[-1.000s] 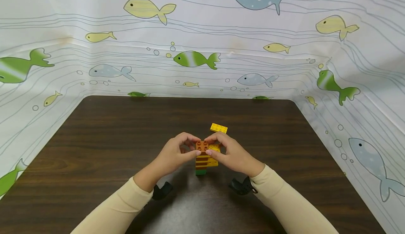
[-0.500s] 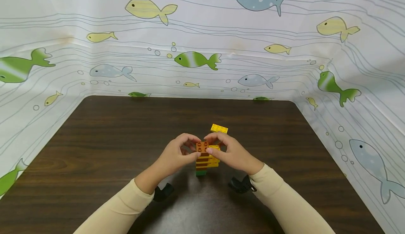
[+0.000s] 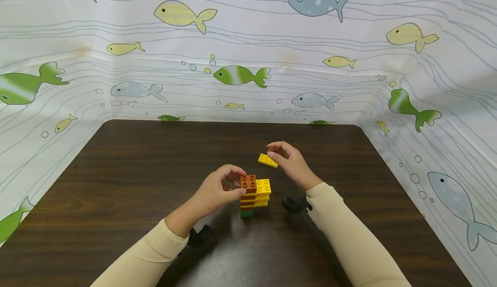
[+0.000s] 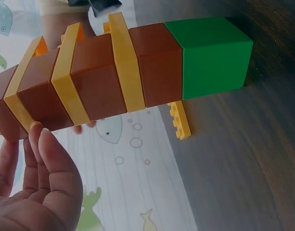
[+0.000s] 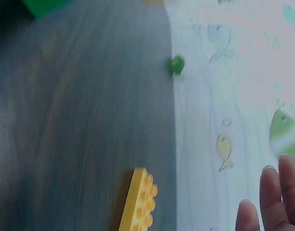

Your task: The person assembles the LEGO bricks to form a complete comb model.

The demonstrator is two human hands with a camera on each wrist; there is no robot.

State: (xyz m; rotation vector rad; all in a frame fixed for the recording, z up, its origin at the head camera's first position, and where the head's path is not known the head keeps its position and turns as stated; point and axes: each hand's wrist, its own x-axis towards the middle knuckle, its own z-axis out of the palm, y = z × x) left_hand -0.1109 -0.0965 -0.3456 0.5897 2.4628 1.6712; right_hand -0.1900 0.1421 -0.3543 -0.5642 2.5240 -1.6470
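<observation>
A tower of toy building bricks stands upright on the table, its brown top brick (image 3: 248,184) studded and its bottom brick (image 4: 217,60) green. Between the brown bricks, several yellow plates (image 3: 263,186) stick out to the right. My left hand (image 3: 218,186) holds the tower near its top, thumb in front and fingers behind. Farther back lies a loose yellow plate (image 3: 266,160) with studs up. My right hand (image 3: 292,162) hovers just to its right, fingers loosely bent and holding nothing. In the right wrist view, the fingers (image 5: 272,207) appear apart from the loose yellow plate (image 5: 137,202).
A dark wood-grain table (image 3: 155,157) carries the bricks. Behind and at both sides rises a white sheet (image 3: 248,36) printed with fish. Black straps with camera mounts (image 3: 199,236) sit at both wrists, low over the table.
My right hand has let go of the tower and moved back and to the right, beside the loose yellow plate. The left hand stays on the tower.
</observation>
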